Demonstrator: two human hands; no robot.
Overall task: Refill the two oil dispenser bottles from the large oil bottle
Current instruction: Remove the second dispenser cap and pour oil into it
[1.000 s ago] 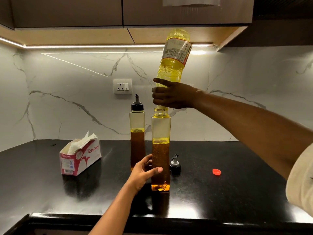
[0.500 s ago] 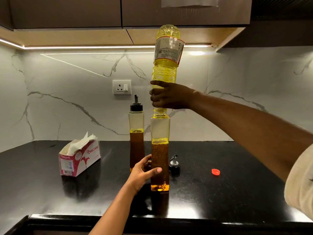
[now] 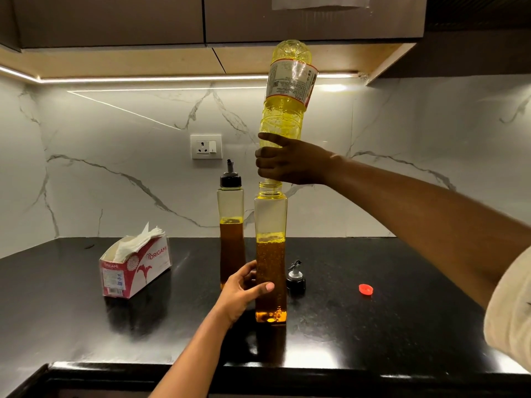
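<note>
Holding the large oil bottle (image 3: 287,90) upside down in the right grip (image 3: 290,162), fingers and thumb wrapped round its shoulder, base up and tipped a little to the right, mouth set at the open neck of the front dispenser bottle (image 3: 270,254). Steadying that dispenser with the left grip (image 3: 242,291), thumb across the near face, fingers curled round the left side, low on the body. Upright on the black table (image 3: 373,326), amber oil up to about mid-height, full of bubbles, a yellow foamy band on top. Just behind and to the left, the second dispenser bottle (image 3: 231,214), upright, black pourer cap on, partly filled with amber oil; touching the front one or not, cannot tell. Just right of the front dispenser, lying loose on the table, a black pourer cap (image 3: 295,278); farther right, well apart, a small red cap (image 3: 365,289). Off to the left, an open Origami tissue box (image 3: 138,271), white tissues sticking out. On the marble wall behind, a white socket (image 3: 206,147).
</note>
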